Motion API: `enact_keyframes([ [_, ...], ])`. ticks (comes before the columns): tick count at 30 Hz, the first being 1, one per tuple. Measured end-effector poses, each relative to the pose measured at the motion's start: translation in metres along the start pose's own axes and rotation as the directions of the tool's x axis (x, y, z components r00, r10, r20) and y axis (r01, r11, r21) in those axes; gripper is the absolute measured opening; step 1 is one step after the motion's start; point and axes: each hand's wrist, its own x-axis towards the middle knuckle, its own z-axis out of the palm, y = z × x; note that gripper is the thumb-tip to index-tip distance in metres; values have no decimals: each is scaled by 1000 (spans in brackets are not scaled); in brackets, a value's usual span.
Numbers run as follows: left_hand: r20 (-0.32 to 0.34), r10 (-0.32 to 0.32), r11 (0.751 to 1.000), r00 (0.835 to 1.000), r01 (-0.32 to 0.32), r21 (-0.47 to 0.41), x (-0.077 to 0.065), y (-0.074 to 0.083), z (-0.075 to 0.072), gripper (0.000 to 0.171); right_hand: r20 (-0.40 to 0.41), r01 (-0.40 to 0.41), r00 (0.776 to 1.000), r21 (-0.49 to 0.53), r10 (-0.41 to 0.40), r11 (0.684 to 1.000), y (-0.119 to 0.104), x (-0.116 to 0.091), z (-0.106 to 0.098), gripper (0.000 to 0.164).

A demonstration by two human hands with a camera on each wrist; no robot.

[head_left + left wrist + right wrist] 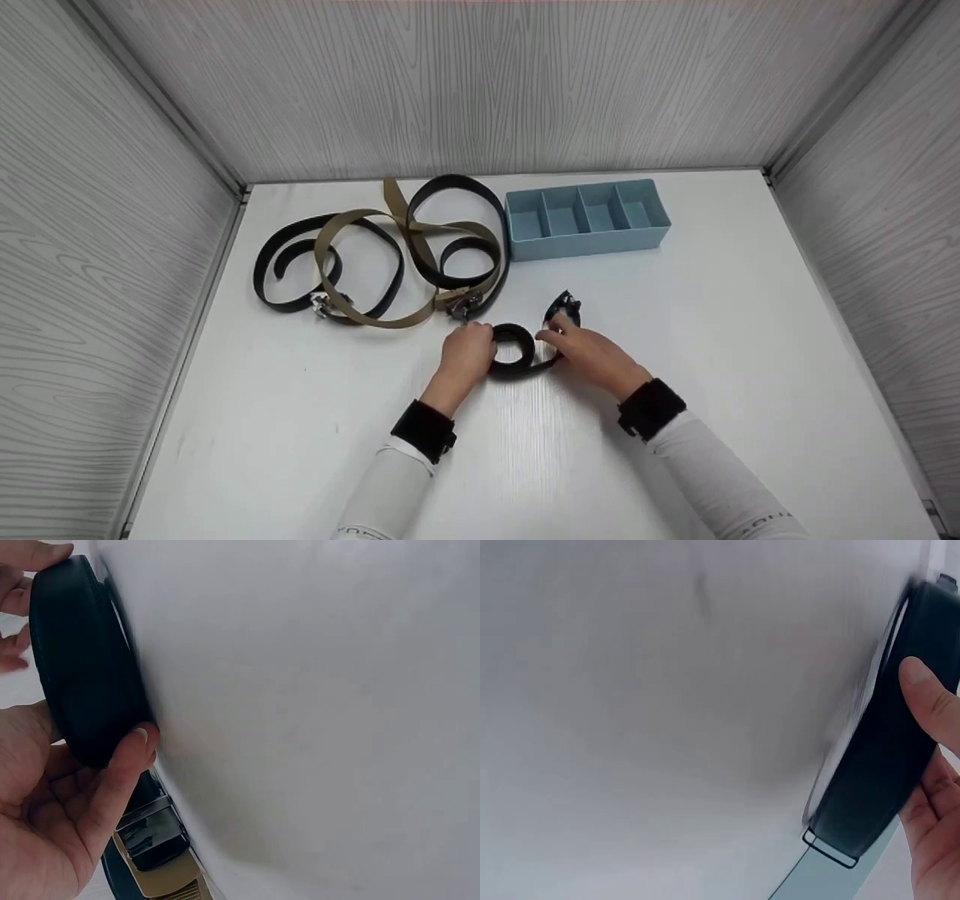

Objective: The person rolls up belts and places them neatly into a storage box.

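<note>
A black belt (517, 371) stands on its edge on the table, one part wound into a small coil. My left hand (469, 349) holds the coil's left side; in the left wrist view its thumb and fingers close around the belt (82, 660). Toward the buckle end (568, 304), my right hand (596, 360) grips the strap. The right wrist view shows the thumb lying on the belt's face (885, 757), with fingers behind it. Just beyond my left hand lies another belt's dark buckle (461, 304).
Behind and left, a tan belt (379, 322) overlaps two looped black belts, one at left (262, 262) and one nearer the middle (457, 181). A blue four-slot tray (589, 245) stands at the back right. Grey wood-grain panels (480, 90) enclose the table (750, 315).
</note>
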Motion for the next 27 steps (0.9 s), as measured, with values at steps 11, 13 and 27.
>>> enact_keyframes([
  [11,2,30,999,1000,-30,19,1,-2,1,8,-14,13,1000,-63,-14,998,40,-24,-19,13],
  [13,6,46,999,999,-47,23,0,-2,0,7,-46,35,998,-101,-40,994,43,-26,-18,14],
  [27,-31,81,996,996,-79,43,-2,-2,1,5,-8,-8,1000,-180,7,984,10,-17,-19,23],
])
